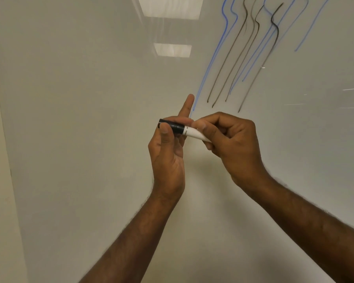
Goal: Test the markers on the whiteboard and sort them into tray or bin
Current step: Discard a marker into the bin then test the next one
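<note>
Large glossy white whiteboard (90, 139) fills the view; ceiling lights reflect near its top edge. Toward its top right corner, a cluster of long blue and dark grey test strokes (245, 58) runs diagonally down toward the hands, ending just above them; those look like trial lines from several markers.

Right hand (233, 144), fingers curled around the white barrel of a slim white plastic marker with a black cap (184, 130), holds it roughly level in front of the board's middle, not touching the board. Barrel grip steadies the body against a pull.

Left hand (168, 152) pinches the black cap end between thumb and fingers, index finger sticking straight up, out of the way. Cap is seated on the barrel, no gap visible.

Judgement: opposed grips suit pulling the cap off or pressing it on; can't tell which. Tray and bin not in view.
</note>
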Demonstrator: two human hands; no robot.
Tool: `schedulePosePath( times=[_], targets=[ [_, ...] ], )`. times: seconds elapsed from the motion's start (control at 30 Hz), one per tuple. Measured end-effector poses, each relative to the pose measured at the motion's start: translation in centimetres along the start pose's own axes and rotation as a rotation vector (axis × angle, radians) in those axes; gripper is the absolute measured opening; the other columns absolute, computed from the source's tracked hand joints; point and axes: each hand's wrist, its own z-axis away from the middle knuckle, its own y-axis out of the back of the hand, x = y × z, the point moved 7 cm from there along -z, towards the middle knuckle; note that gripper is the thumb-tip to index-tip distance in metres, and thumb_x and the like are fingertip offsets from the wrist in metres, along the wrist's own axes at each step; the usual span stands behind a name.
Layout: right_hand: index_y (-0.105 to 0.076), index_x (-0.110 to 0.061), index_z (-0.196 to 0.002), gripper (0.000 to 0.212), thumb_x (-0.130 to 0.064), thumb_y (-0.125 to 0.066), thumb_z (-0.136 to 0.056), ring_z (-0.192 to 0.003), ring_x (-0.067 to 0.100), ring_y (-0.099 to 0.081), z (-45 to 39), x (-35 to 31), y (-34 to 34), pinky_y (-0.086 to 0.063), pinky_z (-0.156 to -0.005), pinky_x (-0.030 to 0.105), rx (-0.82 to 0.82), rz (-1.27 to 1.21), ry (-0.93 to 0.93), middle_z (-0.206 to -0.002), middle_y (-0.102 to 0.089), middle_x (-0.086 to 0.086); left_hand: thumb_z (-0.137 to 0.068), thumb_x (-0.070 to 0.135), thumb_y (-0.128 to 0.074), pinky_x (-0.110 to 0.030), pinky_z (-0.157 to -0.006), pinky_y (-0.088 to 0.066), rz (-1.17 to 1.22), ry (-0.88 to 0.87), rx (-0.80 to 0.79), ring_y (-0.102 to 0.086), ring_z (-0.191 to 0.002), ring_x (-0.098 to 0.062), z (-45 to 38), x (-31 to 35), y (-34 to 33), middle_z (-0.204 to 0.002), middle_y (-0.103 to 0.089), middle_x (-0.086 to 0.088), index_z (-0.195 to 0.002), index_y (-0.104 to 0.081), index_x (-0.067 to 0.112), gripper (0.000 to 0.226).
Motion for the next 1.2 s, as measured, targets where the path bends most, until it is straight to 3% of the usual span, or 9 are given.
schedulePosePath(
  times=[0.1,0.23,0.37,0.53,0.7,0.8,0.97,1.2],
  targets=[
    [-0.077,-0.018,-0.093,0.022,-0.034,-0.062,-0.095,-0.054,0.011,-0.047,-0.1,1.3,0.8,-0.039,-0.05,0.019,-0.065,-0.069,-0.199,-0.06,-0.058,0.001,-0.109,0.024,-0.023,-0.051,-0.118,-0.035,-0.077,-0.004,-0.082,-0.048,-0.139,-0.03,0.0,-0.5,-0.4,-0.147,-0.052,-0.02,-0.114,-0.059,0.007,0.04],
    [-0.075,-0.021,-0.088,0.019,-0.033,-0.062,-0.095,-0.051,0.011,-0.05,0.9,1.6,2.7,-0.04,-0.048,0.016,-0.094,0.003,-0.205,-0.059,-0.063,0.001,-0.109,0.033,-0.034,-0.052,-0.109,-0.046,-0.21,0.055,-0.197,-0.055,-0.133,-0.029,0.7,-1.6,-0.4,-0.14,-0.06,-0.013,-0.118,-0.062,0.011,0.037],
    [-0.077,-0.019,-0.092,0.01,-0.023,-0.068,-0.095,-0.057,0.008,-0.058,2.9,2.5,4.5,-0.045,-0.052,0.019,-0.048,0.1,-0.169,-0.068,-0.07,-0.004,-0.098,0.048,-0.053,-0.043,-0.084,-0.06,-0.246,0.145,-0.161,-0.073,-0.101,-0.029,2.1,-2.9,0.5,-0.104,-0.077,-0.002,-0.101,-0.073,0.023,0.033],
    [-0.079,-0.02,-0.092,0.01,-0.029,-0.078,-0.089,-0.079,0.021,-0.067,6.8,4.2,6.6,-0.053,-0.065,0.037,-0.055,0.325,-0.119,-0.085,-0.074,-0.007,-0.097,0.03,-0.062,-0.04,-0.07,-0.063,-0.335,0.312,-0.186,-0.076,-0.071,-0.031,4.9,-6.3,0.3,-0.082,-0.077,-0.012,-0.098,-0.071,0.004,0.028],
    [-0.08,-0.018,-0.102,0.021,-0.033,-0.08,-0.087,-0.08,0.018,-0.065,11.0,6.8,9.3,-0.049,-0.065,0.028,-0.106,0.484,-0.138,-0.087,-0.071,-0.006,-0.09,0.013,-0.068,-0.04,-0.07,-0.064,-0.306,0.436,-0.248,-0.076,-0.075,-0.03,8.4,-10.6,-0.8,-0.085,-0.077,-0.011,-0.099,-0.073,0.004,0.014],
    [-0.081,-0.017,-0.101,0.018,-0.026,-0.081,-0.086,-0.08,0.019,-0.066,13.5,8.3,11.7,-0.048,-0.068,0.024,-0.094,0.464,-0.232,-0.086,-0.072,-0.008,-0.085,0.016,-0.072,-0.038,-0.07,-0.064,-0.269,0.493,-0.281,-0.077,-0.079,-0.028,10.5,-13.0,-2.4,-0.088,-0.077,-0.01,-0.097,-0.074,0.007,0.015],
    [-0.081,-0.014,-0.102,0.017,-0.02,-0.081,-0.087,-0.084,0.018,-0.071,17.5,9.9,16.0,-0.056,-0.072,0.031,-0.049,0.485,-0.347,-0.09,-0.076,-0.006,-0.085,0.005,-0.075,-0.038,-0.071,-0.064,-0.232,0.578,-0.356,-0.076,-0.082,-0.027,13.9,-17.5,-5.9,-0.089,-0.077,-0.009,-0.097,-0.074,0.01,0.013],
    [-0.081,-0.016,-0.102,0.019,-0.025,-0.082,-0.086,-0.083,0.017,-0.07,22.7,10.9,22.6,-0.056,-0.069,0.037,-0.03,0.617,-0.41,-0.091,-0.074,-0.005,-0.081,0.002,-0.079,-0.031,-0.076,-0.062,-0.188,0.632,-0.455,-0.075,-0.082,-0.022,19.1,-22.4,-11.2,-0.089,-0.077,-0.003,-0.094,-0.076,0.013,0.017]
  ],
)
